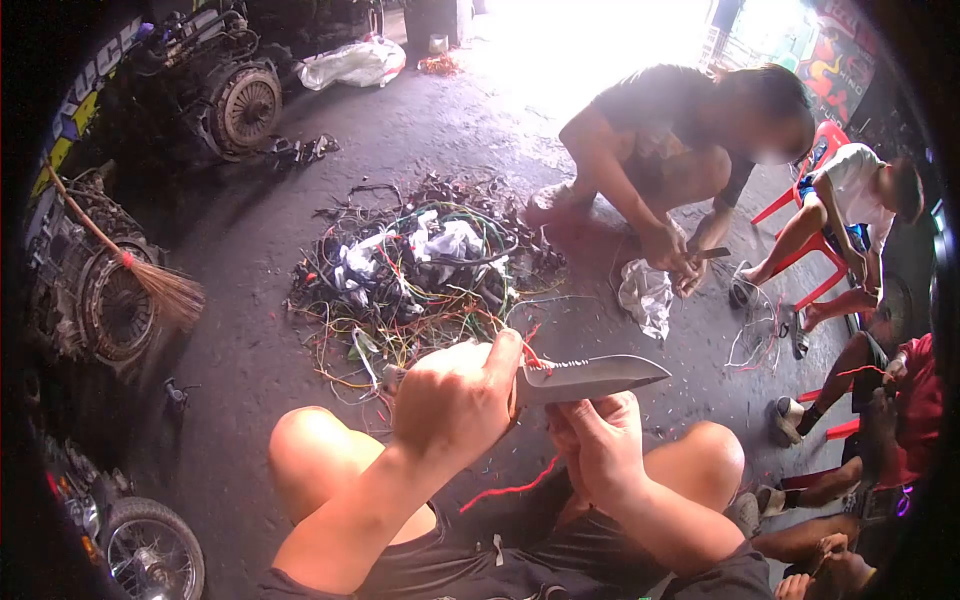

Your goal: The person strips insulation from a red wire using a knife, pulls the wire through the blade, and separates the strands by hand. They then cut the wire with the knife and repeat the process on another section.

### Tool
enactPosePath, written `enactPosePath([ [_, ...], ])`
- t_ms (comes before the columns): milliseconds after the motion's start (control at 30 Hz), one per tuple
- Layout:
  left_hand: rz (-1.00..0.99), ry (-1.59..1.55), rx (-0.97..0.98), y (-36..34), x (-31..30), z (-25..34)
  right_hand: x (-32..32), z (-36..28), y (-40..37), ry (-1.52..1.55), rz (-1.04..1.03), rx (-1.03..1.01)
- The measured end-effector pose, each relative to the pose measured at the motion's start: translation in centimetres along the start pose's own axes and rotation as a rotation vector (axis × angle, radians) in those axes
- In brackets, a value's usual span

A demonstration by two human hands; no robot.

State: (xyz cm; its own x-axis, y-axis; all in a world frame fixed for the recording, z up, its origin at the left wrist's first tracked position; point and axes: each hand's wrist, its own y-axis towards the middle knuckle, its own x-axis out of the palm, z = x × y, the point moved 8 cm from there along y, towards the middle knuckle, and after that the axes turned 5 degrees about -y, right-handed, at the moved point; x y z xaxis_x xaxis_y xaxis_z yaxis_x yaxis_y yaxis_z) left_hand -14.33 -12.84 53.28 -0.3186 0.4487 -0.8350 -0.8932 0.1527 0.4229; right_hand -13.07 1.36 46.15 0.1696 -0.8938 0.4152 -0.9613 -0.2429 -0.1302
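My left hand [455, 395] is wrapped round the handle of a knife [600, 377], its thumb up by a red wire [532, 352] near the base of the blade. The blade points right, with notches along the upper edge close to the handle. Just under the blade, my right hand [603, 440] is closed, fingers pinched together; what they hold is hidden. A length of red wire [510, 490] hangs below, between my two hands. Beyond my hands a tangled heap of wires [430, 260] with white plastic pieces lies on the dark floor.
Opposite, a crouching person [650, 150] works with both hands over a white bag [646, 297]. More people sit at the right on red chairs [825, 265]. Engine parts [120, 300], a broom [155, 285] and a motorcycle wheel [150, 555] are at the left.
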Motion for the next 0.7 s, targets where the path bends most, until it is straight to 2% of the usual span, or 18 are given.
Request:
enactPosePath([
  [67,0.021,0.099,-0.094,0.3,-0.2,-1.9,0.3,-0.4,-0.5,0.018,-0.021,0.03],
  [100,0.054,-0.056,-0.256,0.9,-0.8,-5.6,0.9,-1.6,-1.3,0.003,-0.033,0.021],
  [167,0.131,-0.158,-0.345,1.0,-3.0,-8.2,1.1,-2.2,-1.4,0.014,-0.043,0.037],
  [300,-0.006,-0.426,-0.413,0.4,-2.4,-5.3,0.1,-2.2,-0.7,0.14,-0.041,0.13],
  [467,-0.102,-0.314,-0.186,-0.7,-0.7,-0.7,0.1,-0.7,-0.5,0.147,0.065,0.167],
  [600,-0.146,-0.233,-0.105,-1.0,0.0,0.9,1.2,-0.5,-0.5,0.13,-0.01,0.183],
  [700,-0.138,-0.228,-0.071,-0.8,0.2,1.0,1.5,-0.1,-0.5,0.229,-0.067,0.129],
])
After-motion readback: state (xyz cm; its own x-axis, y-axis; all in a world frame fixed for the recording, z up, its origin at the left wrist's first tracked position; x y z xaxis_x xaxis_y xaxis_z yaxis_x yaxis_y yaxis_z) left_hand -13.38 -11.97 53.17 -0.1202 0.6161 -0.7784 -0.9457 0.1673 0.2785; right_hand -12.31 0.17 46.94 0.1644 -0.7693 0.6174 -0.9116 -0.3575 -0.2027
